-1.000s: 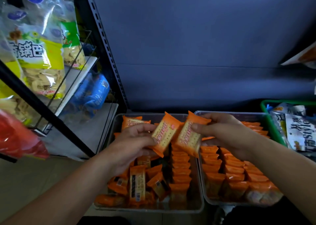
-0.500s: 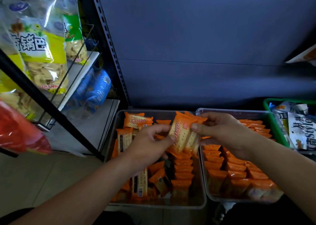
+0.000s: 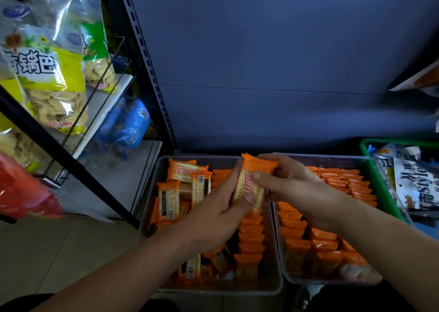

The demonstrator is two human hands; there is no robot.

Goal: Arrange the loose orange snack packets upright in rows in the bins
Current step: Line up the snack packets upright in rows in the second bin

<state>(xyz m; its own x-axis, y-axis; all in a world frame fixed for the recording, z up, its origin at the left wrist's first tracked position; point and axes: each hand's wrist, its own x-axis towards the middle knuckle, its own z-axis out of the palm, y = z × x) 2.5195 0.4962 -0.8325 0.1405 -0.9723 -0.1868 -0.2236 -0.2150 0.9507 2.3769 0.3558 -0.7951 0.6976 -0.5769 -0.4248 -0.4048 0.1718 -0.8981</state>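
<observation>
Both hands, the left hand (image 3: 221,207) and right hand (image 3: 292,186), pinched stacked orange cracker packets (image 3: 249,186) above the left clear bin's (image 3: 213,290) far right corner; the glossy wrappers looked liable to slip, toppling the upright row (image 3: 250,238) beneath.

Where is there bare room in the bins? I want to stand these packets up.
Left bin: bare floor along its right wall, beside the upright row, and at the far end. Its left half is cluttered with loose packets. Right bin is packed.
</observation>
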